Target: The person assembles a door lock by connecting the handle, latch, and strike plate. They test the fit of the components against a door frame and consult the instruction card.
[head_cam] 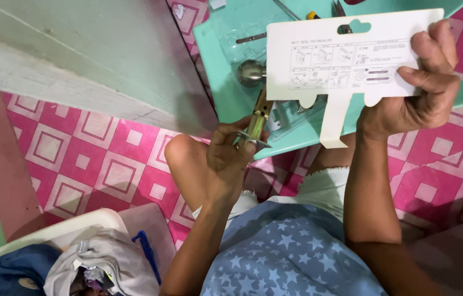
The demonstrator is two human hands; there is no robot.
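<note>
The right hand (420, 90) is raised with the wrist bent back, thumb laid across the front of a white instruction card (346, 55) and the fingers curled behind its right edge, so the card is pinched upright and facing the camera. The left hand (230, 159) sits lower, forearm rising from the lap, fingers closed around the faceplate end of a brass-coloured latch bolt (258, 121), which tilts up and away toward the card's lower left corner.

Counted: 2 hands, 1 card, 1 latch bolt, 1 round metal door knob (250, 72), 1 clear plastic blister tray (237, 33).

The card is thin, stiff cardboard, matte white, with a hang slot cut at the top and a tab cut-out at the bottom; it carries small line diagrams in rows. The latch bolt is a metal tube with a flat, silvery plate across it. The knob is brushed metal and lies on a smooth turquoise plastic table (226, 104) just behind the card (partly hidden by it). The floor (89, 159) is covered in pink-and-white squares.
</note>
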